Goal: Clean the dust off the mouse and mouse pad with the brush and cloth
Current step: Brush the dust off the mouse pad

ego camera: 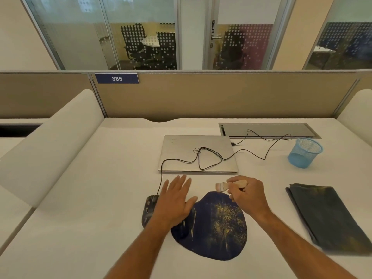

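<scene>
White desk point(100, 198) under office partitions, and near its front edge lies the mouse pad point(211, 226), dark blue, thin and floppy, speckled with yellowish dust at its middle. It looks light enough to skid, so it wants pinning flat. Left hand point(173, 204) is doing roughly that, fingers spread, palm over the pad's left rim. Right hand point(247, 196) pinches the brush point(231, 185) by its wooden handle, bristles at the pad's far edge. Just left sits the mouse point(148, 210), half hidden behind the left hand, its cord point(201, 158) looping over a closed laptop point(198, 154). Folded cloth point(326, 216) waits toward the right edge, blurred at its near corner.
</scene>
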`<state>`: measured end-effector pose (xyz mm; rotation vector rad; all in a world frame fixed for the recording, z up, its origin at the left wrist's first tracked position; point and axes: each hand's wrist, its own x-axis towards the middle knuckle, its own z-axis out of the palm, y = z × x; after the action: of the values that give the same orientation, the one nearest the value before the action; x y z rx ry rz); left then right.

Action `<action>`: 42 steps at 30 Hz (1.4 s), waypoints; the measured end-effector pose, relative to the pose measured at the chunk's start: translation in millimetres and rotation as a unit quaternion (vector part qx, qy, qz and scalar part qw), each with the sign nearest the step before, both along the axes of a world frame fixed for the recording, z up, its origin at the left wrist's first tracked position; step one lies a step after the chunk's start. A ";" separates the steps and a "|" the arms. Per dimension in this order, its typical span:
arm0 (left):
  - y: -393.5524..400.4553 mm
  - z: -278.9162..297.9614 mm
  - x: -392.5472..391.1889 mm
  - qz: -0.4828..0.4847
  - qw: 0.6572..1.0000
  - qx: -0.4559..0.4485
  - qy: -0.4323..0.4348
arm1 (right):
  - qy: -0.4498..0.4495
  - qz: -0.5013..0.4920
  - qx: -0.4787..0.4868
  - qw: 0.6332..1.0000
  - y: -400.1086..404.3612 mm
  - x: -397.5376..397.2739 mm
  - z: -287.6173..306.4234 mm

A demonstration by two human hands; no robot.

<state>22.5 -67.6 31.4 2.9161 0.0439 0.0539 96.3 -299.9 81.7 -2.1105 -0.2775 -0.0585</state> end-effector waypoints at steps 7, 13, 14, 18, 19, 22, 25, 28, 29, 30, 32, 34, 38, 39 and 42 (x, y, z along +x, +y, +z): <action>-53.7 -16.6 25.0 0.009 0.996 0.046 0.081 | -0.012 0.009 -0.073 0.997 -17.3 4.7 -15.2; -58.0 -27.2 30.4 0.053 0.989 0.038 0.135 | -0.009 0.032 -0.089 0.995 -21.4 11.1 -23.0; -57.3 -28.6 30.0 0.055 0.988 0.035 0.138 | -0.005 0.034 -0.091 0.995 -21.3 12.0 -24.1; -56.0 -32.2 28.6 0.056 0.989 0.037 0.134 | 0.007 0.048 -0.090 0.995 -19.6 13.0 -27.6; -55.9 -32.8 28.3 0.057 0.989 0.039 0.131 | 0.012 0.055 -0.094 0.994 -19.5 13.0 -28.0; -55.1 -34.8 28.0 0.056 0.989 0.049 0.127 | 0.034 0.078 -0.101 0.991 -21.3 12.7 -25.9; -55.1 -36.7 27.9 0.058 0.989 0.055 0.127 | 0.012 0.044 -0.050 0.998 -22.7 13.6 -24.9; -55.5 -37.9 28.9 0.059 0.988 0.058 0.133 | 0.019 0.047 -0.063 0.997 -19.0 12.7 -25.4; -55.4 -38.4 29.0 0.059 0.987 0.059 0.134 | 0.033 0.065 -0.083 0.994 -18.1 12.6 -26.6; -55.3 -38.9 29.0 0.059 0.987 0.060 0.134 | 0.042 0.079 -0.097 0.991 -17.7 12.5 -27.1; -54.9 -39.6 29.0 0.059 0.988 0.062 0.131 | 0.042 0.081 -0.081 0.993 -18.3 13.8 -25.5; -55.0 -39.7 29.0 0.057 0.988 0.063 0.131 | 0.012 0.058 -0.051 0.997 -18.3 14.5 -23.4; -55.1 -40.1 29.6 0.057 0.987 0.065 0.133 | -0.008 0.121 -0.133 0.984 -13.2 14.0 -20.0; -54.9 -40.4 29.4 0.056 0.987 0.066 0.133 | 0.000 0.150 -0.164 0.975 -13.2 14.7 -20.6; -54.4 -41.4 29.5 0.056 0.987 0.066 0.132 | 0.001 0.167 -0.163 0.972 -15.4 20.0 -15.2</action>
<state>52.0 -121.9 -10.0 3.0285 0.2563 -0.3243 116.3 -315.3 66.5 -2.3572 -0.6759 0.2020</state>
